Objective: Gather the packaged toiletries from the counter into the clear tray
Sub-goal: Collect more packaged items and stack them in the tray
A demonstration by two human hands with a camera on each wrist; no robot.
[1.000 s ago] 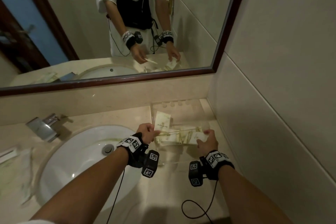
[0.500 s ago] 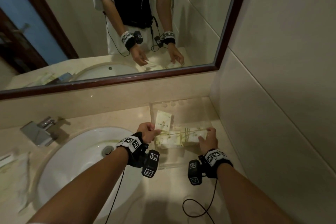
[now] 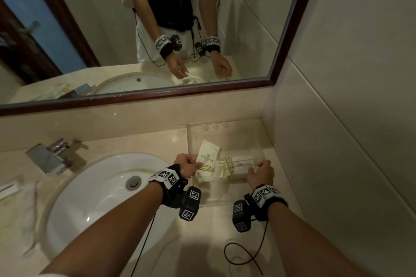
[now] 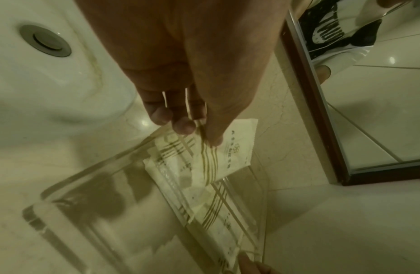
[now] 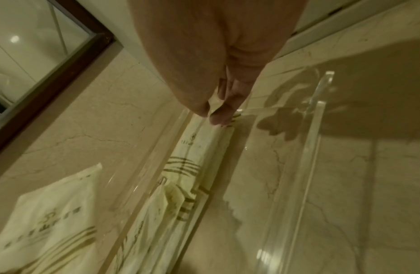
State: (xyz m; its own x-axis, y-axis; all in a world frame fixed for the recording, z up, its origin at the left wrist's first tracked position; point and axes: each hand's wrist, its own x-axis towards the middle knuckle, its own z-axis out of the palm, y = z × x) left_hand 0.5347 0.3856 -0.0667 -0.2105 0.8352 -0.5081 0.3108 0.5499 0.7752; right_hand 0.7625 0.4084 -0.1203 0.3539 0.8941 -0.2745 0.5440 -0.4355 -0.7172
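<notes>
A bundle of cream toiletry packets (image 3: 234, 165) with gold stripes lies lengthwise in the clear tray (image 3: 188, 141) at the counter's right end. My left hand (image 3: 186, 163) pinches its left end, along with one wider packet (image 3: 208, 153) that sticks up toward the mirror. In the left wrist view the fingertips (image 4: 184, 128) pinch the packets (image 4: 204, 166) over the tray rim (image 4: 91, 166). My right hand (image 3: 261, 171) pinches the right end. In the right wrist view its thumb and finger (image 5: 218, 118) meet on the packets (image 5: 197, 148) beside the tray wall (image 5: 314, 129).
A white sink (image 3: 101, 198) and chrome faucet (image 3: 49, 157) lie left of the tray. More packets (image 3: 13, 200) lie on the counter at the far left. The tiled wall (image 3: 337, 141) stands close on the right, the mirror (image 3: 157, 29) behind. A black cable (image 3: 243, 258) loops near the front edge.
Both hands have kept their hold and lowered the bundle slightly deeper into the tray. The right hand has shifted a little to the right.
</notes>
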